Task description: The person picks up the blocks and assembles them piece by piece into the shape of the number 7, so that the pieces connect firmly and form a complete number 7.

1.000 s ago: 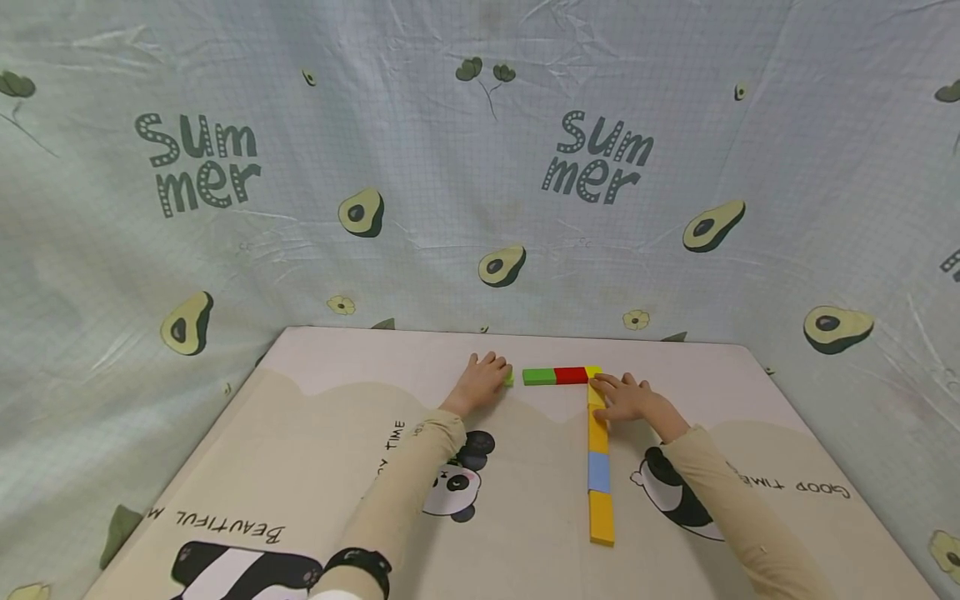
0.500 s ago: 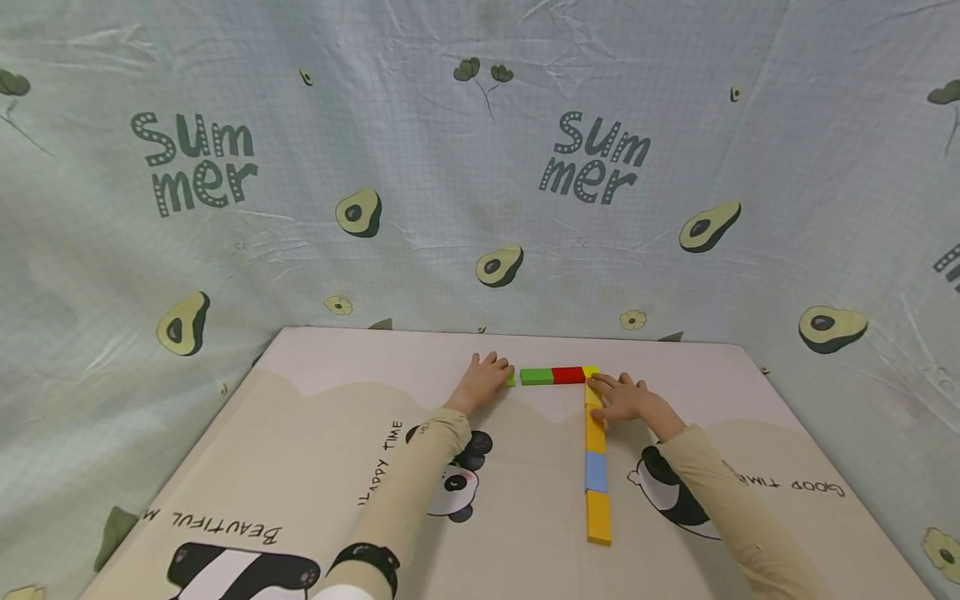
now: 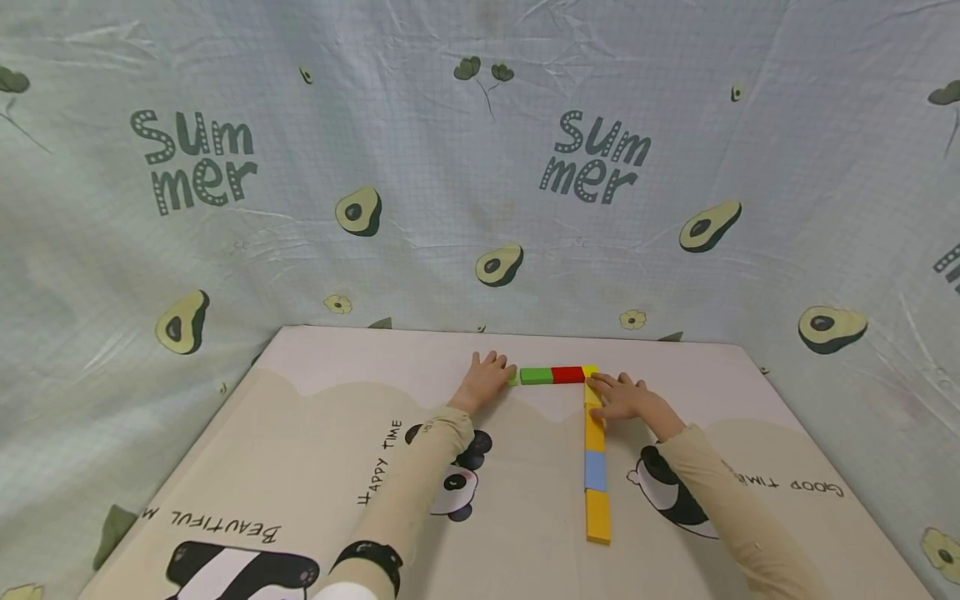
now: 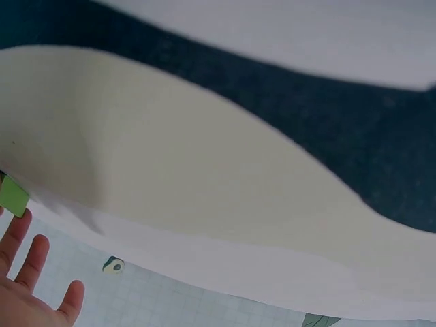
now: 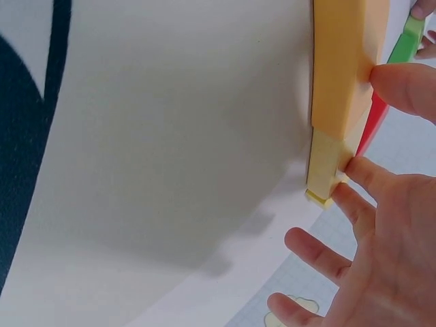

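My left hand point(image 3: 483, 383) pinches a light green block point(image 4: 12, 196) at the far part of the table, mostly hidden by the fingers. Just right of it, across a small gap, lies a green block point(image 3: 536, 377), followed by a red block point(image 3: 567, 375). A yellow block point(image 3: 591, 370) forms the corner. From there a line of flat blocks runs toward me: yellow-orange ones, a blue block point(image 3: 596, 471) and an orange block point(image 3: 597, 517) at the near end. My right hand point(image 3: 630, 400) rests its fingertips and thumb on the side of the line's far end, fingers spread.
The table point(image 3: 525, 500) wears a cream cover printed with pandas and lettering. Behind it and at both sides hangs a pale sheet point(image 3: 420, 167) with avocado prints. A black band point(image 3: 367, 557) circles the left sleeve.
The left hand has slid slightly right with the light green block, narrowing the gap to the green block. The right hand stays at the corner.
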The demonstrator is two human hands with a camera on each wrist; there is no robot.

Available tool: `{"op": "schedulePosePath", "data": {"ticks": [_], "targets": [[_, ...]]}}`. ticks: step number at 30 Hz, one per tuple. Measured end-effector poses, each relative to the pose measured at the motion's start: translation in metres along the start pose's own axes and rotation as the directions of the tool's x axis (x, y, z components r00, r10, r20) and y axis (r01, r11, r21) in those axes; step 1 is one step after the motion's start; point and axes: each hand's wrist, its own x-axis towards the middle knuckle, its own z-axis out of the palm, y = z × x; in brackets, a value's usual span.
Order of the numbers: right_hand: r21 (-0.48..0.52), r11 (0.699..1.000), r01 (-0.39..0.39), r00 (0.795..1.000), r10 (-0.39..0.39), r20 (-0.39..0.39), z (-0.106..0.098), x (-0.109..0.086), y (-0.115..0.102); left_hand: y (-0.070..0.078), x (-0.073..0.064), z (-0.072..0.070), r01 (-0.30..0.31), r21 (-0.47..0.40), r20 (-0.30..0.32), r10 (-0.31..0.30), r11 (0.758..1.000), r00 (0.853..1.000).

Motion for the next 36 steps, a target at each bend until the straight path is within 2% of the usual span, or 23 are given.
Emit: {"op": "schedulePosePath", "data": {"ticks": [7,12,28,36], "targets": [[0.009,1.000,0.002,1.000,-0.002,-0.004,-0.0004,0.0005,-0.0010,0.0008,-0.0003,-0.0005,-0.006,0.007,-0.030,0.006,1.000,1.000],[0.001,1.000,-0.003,1.000,0.003,-0.007,-0.0005,0.0015,-0.0004,0.0018,0.0004,-0.0027,-0.001,0.004,-0.018,0.001,1.000,1.000],[0.000,1.000,0.000,1.000,0.000,0.000,0.0002,0.0026,0.0022,0.0030,0.0033,0.0025,-0.003,0.006,-0.056,0.003,1.000,0.998],[0.005,1.000,0.009,1.000,-0.008,-0.009,-0.0006,-0.0002,0.0010,0.0035,0.0035,0.0031,-0.003,0.008,-0.050,0.003,1.000,0.999]]}}
